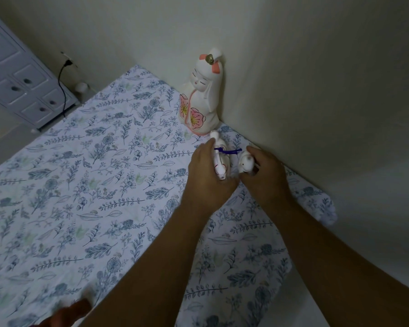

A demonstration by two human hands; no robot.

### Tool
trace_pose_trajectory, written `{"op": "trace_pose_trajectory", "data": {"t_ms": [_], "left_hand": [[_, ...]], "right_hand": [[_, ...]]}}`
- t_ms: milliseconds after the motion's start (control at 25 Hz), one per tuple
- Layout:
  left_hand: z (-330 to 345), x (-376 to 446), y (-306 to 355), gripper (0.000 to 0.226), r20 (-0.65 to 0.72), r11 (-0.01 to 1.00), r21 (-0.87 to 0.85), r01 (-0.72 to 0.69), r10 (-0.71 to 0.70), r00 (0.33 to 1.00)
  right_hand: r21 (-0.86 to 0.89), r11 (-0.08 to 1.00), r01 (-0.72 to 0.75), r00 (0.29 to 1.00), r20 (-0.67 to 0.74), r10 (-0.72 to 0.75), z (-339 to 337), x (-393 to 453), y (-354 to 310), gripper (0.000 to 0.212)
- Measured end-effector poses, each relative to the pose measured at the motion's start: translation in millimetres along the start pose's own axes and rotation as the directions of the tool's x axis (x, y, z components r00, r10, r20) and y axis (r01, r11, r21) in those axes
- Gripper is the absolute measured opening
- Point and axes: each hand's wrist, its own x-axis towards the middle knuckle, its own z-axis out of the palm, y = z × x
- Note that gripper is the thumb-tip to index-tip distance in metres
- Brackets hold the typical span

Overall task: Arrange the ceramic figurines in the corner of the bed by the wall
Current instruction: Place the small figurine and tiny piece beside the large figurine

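Three ceramic figurines [200,95], two hands [207,178], one bed [80,185].

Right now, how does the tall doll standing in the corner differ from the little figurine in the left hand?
The tall doll is far bigger than the small figurine. The tall doll stands free on the bedsheet by the wall; the small figurine is gripped by the left hand. The tall doll bears pink flowers; the small figurine has a purple cord across it. Both are mostly white with reddish accents.

Floral-sheeted bed [104,185], tall figurine [200,100] upright
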Motion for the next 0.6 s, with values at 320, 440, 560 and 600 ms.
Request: {"op": "trace_pose_trajectory", "data": {"t_ms": [320,440,560,600], "left_hand": [[-3.6,8.4,-4.5,0.044,-0.031,0.989,-0.108,0.099,-0.103,0.994],[-8.1,27.2,-11.1,0.042,-0.048,0.996,-0.078,0.032,-0.036,0.998],[-7.0,34.6,-18.4,0.049,-0.095,0.999,-0.018,-0.028,0.026,0.995],[-5.5,33.5,-17.3,0.048,-0.102,0.999,-0.049,-0.018,0.013,0.995]], "right_hand": [[0.008,0.999,-0.050,0.997,-0.052,0.050,3.1,8.3,2.1,0.060],[-0.001,0.999,-0.034,0.996,-0.086,0.034,2.0,9.8,0.9,0.060],[0.015,0.999,-0.037,0.995,-0.092,0.038,2.1,8.4,0.0,0.063],[0.020,0.999,-0.037,0.995,-0.091,0.039,4.1,8.8,-0.5,0.065]]}}
